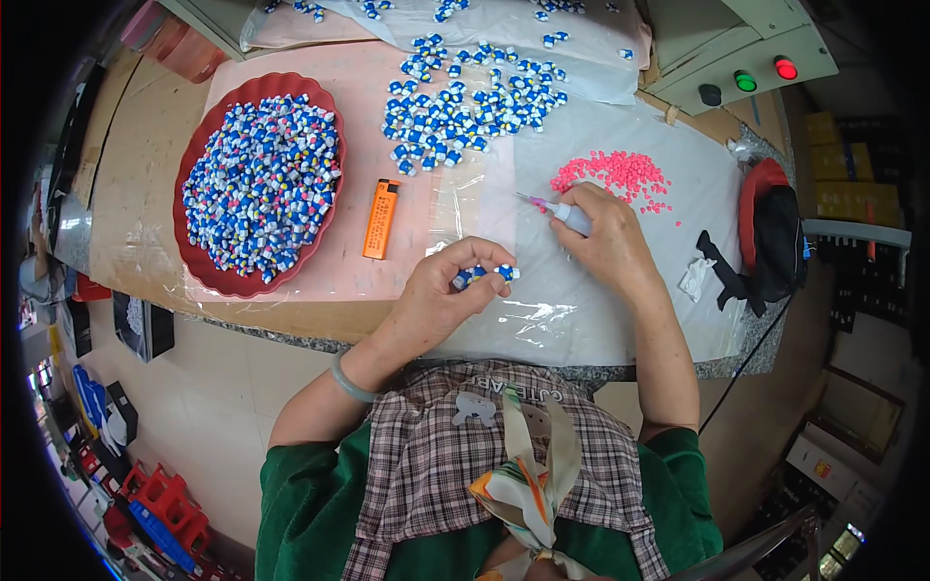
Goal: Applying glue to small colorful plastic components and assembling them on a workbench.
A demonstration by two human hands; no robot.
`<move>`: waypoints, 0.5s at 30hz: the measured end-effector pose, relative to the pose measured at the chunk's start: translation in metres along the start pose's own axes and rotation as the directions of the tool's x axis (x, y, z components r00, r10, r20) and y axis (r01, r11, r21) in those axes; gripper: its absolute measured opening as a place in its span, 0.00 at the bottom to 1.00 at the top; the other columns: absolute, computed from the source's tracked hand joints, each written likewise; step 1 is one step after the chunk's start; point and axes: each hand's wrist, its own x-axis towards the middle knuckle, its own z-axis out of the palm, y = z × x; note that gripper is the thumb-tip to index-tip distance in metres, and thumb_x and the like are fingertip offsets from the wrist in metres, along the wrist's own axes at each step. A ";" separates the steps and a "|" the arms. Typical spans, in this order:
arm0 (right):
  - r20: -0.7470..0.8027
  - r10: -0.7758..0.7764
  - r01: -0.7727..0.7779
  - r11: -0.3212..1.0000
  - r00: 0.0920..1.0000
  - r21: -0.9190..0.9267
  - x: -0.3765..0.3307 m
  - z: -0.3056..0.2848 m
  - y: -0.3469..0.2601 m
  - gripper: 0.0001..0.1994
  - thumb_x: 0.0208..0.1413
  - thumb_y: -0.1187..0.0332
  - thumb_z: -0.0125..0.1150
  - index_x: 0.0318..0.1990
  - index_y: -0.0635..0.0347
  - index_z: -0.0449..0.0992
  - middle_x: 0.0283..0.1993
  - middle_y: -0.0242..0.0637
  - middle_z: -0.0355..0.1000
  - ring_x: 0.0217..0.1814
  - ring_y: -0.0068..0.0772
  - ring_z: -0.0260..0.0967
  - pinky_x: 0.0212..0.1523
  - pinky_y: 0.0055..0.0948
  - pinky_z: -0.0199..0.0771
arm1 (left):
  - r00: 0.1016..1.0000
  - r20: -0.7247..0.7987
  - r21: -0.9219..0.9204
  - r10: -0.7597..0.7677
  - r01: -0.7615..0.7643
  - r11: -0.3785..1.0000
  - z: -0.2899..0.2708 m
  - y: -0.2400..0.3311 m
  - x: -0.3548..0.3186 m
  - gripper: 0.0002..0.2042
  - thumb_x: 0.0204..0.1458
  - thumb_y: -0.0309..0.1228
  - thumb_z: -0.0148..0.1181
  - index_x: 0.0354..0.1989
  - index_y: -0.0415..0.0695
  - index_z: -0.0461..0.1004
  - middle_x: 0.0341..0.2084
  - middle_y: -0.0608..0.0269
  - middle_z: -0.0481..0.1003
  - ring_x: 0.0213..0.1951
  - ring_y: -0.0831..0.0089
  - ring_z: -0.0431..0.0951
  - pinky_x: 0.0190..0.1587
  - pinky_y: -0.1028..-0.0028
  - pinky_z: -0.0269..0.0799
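Centrally in the frame, the left hand (pixel 448 281) is curled with its fingers closed around a few small blue-and-white pieces (pixel 484 275), which peek out between thumb and fingertips just right of the knuckles. A pale green bangle (pixel 349 380) is worn on that wrist, and the forearm comes up from the lower left at a slant. Just to the right, the right hand (pixel 608 242) is closed around a slim pen-like tool (pixel 554 208) with a white barrel and a pinkish tip; the tip is pointed toward the upper left, near but apart from the held pieces. The right forearm rises almost straight from the lower edge.

Both hands rest on a clear plastic sheet (pixel 542 320) spread over the table (pixel 145 194). A small heap of pink beads (pixel 620 174) lies just above the right hand. An orange lighter (pixel 382 219), oblong and upright in the frame, is seen left of the hands. Above centre, a loose scatter of blue-and-white pieces (pixel 465 102) is spread out. At the upper left, a red oval tray (pixel 208 276) is filled with the same pieces. At the upper right, a grey box (pixel 765 48) carries a green, a red and a black round button. A black-and-red bag (pixel 775 242) sits at the right edge.
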 end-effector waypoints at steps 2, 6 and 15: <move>0.038 0.016 -0.014 0.999 0.999 -0.035 0.000 -0.001 -0.001 0.10 0.46 0.74 0.64 0.36 0.67 0.73 0.35 0.44 0.72 0.39 0.48 0.71 0.41 0.36 0.69 | 1.000 0.002 0.013 -0.001 0.001 1.000 0.000 0.001 0.000 0.09 0.55 0.24 0.57 0.44 0.41 0.73 0.33 0.70 0.74 0.36 0.86 0.73 0.36 0.85 0.66; 0.064 0.012 -0.011 1.000 0.998 -0.026 -0.003 -0.002 0.000 0.11 0.45 0.73 0.64 0.36 0.67 0.73 0.36 0.44 0.72 0.39 0.49 0.71 0.41 0.37 0.70 | 0.999 -0.005 0.037 0.053 -0.052 0.998 0.000 0.000 0.000 0.08 0.57 0.26 0.56 0.44 0.41 0.72 0.31 0.70 0.74 0.31 0.88 0.68 0.31 0.86 0.62; -0.018 -0.029 0.031 0.995 0.999 0.094 -0.012 0.001 0.003 0.09 0.48 0.75 0.63 0.36 0.67 0.72 0.33 0.39 0.73 0.33 0.33 0.72 0.37 0.29 0.71 | 0.997 -0.043 0.040 0.067 -0.065 0.997 0.000 0.002 -0.002 0.08 0.57 0.27 0.56 0.45 0.41 0.72 0.32 0.68 0.75 0.26 0.90 0.66 0.24 0.88 0.60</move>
